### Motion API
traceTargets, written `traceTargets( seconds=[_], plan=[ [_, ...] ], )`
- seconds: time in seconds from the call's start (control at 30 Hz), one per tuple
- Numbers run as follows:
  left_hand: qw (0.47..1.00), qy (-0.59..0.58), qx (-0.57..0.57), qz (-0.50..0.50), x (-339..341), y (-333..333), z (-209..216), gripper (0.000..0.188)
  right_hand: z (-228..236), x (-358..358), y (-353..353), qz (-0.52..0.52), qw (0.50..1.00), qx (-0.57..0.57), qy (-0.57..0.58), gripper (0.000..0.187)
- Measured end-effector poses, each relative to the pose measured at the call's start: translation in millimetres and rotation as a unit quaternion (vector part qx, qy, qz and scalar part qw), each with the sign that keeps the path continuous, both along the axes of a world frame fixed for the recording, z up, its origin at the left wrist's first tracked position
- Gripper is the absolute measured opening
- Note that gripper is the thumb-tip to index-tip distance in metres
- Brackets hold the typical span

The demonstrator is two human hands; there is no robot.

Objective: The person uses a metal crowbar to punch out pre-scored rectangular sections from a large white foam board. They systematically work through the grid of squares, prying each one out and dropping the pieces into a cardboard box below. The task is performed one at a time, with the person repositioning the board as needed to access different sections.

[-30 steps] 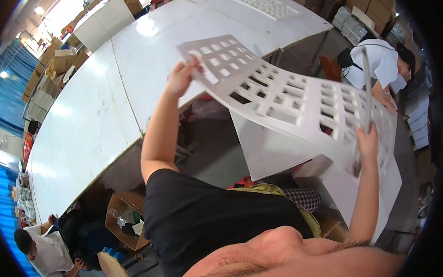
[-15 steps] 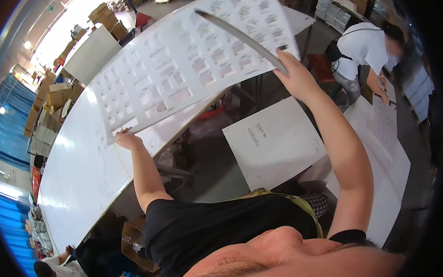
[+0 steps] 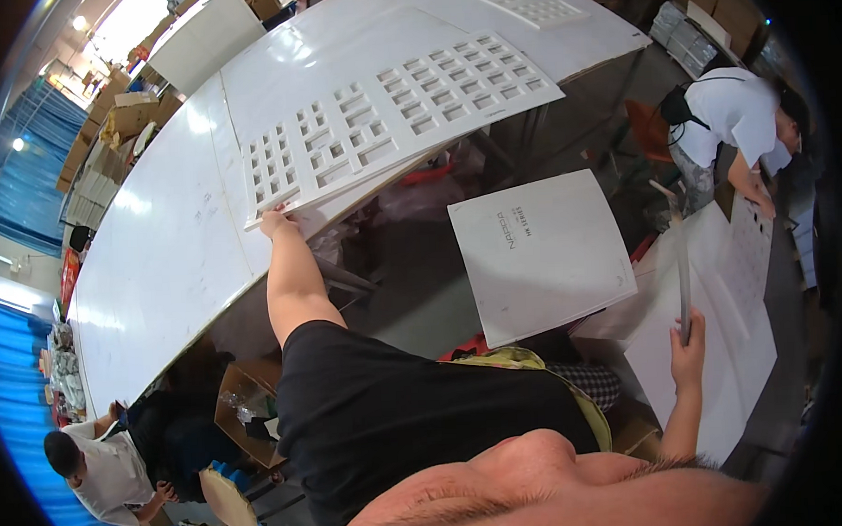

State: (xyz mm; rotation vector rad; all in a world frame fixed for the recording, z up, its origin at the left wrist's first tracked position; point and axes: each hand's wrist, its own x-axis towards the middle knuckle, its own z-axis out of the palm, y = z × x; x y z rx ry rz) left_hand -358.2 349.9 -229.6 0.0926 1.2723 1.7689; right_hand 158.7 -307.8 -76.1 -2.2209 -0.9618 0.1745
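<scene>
My left hand point(image 3: 276, 222) grips the near left corner of a white panel with many square cut-outs point(image 3: 379, 125), its fingers closed on the edge. The panel lies on the large white table point(image 3: 172, 299), close along the table's near edge. My right hand point(image 3: 687, 345) is off to the right, closed round one end of a long, thin grey strip point(image 3: 682, 254). The strip points away from me, its far tip bent over, above white sheets point(image 3: 666, 375). What exactly the strip is, I cannot make out.
Another cut-out panel point(image 3: 523, 2) lies at the table's far end. A white square board point(image 3: 541, 259) sits between the table and the sheets. One person in white point(image 3: 731, 113) bends over sheets at the right; another point(image 3: 113, 468) sits lower left, near an open cardboard box point(image 3: 245, 399).
The panel, raised and tilted before, now lies flat on the table. My right hand has swung from the panel's right side back to the right, carrying the grey strip.
</scene>
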Motion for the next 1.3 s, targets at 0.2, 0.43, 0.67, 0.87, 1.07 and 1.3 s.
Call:
traceTargets(
  seconds=[0.2,0.43,0.67,0.87,1.07,1.3],
  plan=[
    [0.999,-0.044,-0.018,-0.023,-20.5,32.7,-14.8,0.019,-27.5,-20.5,-35.9,-0.054,0.996,0.018,0.068,0.039],
    [0.959,0.060,-0.268,-0.061,-39.8,40.1,-16.4,0.029,-53.0,-34.0,-50.9,-0.031,0.994,0.037,0.094,0.035],
    [0.767,0.546,-0.283,0.184,53.3,-7.2,32.9,0.056,-63.6,-54.2,-67.0,-0.036,0.993,0.036,0.105,0.026],
    [0.539,0.727,0.185,-0.382,260.0,-37.3,52.5,0.046,-72.5,-64.8,-62.0,-0.063,0.985,0.036,0.157,0.020],
    [0.299,0.862,0.137,-0.387,411.3,-74.5,40.6,0.066,-71.9,-74.4,-61.0,-0.060,0.988,0.040,0.135,0.022],
    [0.279,0.842,0.062,-0.459,428.6,-45.9,49.7,0.062,-86.8,-100.8,-89.3,-0.145,0.975,-0.001,0.171,0.026]
  ],
)
